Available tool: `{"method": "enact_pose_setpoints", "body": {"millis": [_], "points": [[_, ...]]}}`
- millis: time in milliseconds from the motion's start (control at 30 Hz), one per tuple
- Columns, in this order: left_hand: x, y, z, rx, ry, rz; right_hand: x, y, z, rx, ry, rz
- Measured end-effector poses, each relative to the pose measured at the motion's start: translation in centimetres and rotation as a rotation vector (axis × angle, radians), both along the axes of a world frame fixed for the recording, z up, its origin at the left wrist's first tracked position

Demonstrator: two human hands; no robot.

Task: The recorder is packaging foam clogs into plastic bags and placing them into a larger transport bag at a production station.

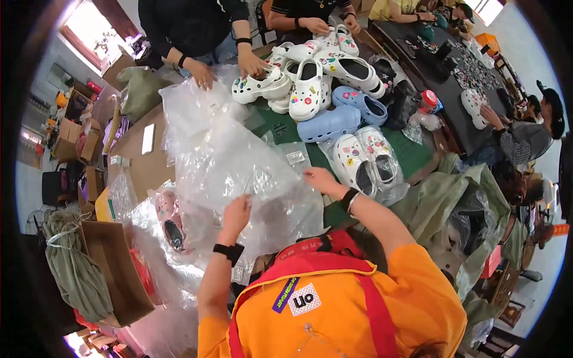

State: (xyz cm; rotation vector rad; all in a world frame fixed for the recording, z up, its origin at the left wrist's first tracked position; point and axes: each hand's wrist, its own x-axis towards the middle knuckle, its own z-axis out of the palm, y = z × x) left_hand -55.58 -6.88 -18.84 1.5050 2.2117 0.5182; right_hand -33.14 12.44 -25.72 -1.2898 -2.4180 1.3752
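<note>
A large clear plastic bag [239,156] spreads in front of me over the table. My left hand [236,215] pinches its near edge. Farther right, my right hand [321,180] has its fingers closed on the bag's right edge. Beneath and around it lie more crumpled clear bags. A pink clog [171,216] rests under plastic to the left of my left hand. Close to my right hand, a pair of white clogs with colourful charms [365,160] sits in a clear bag. Light blue clogs [329,124] lie just beyond them.
White charm-covered clogs [306,89] are heaped at the far middle, where a co-worker's hand [253,62] touches one. A white phone [148,139] lies on the left. An open cardboard box [114,268] stands at lower left, a green sack [459,209] at right. Other people sit around the tables.
</note>
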Motion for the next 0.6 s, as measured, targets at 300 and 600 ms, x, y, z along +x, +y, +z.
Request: {"method": "enact_pose_setpoints", "body": {"millis": [300, 600], "points": [[1.9, -0.8, -0.1, 0.110, -0.004, -0.345, 0.8, 12.0, 2.2, -0.097, 0.305, -0.306], [2.7, -4.2, -2.3, -0.352, 0.128, -0.381, -0.3, 15.5, 6.2, -0.157, 0.209, -0.334]]}}
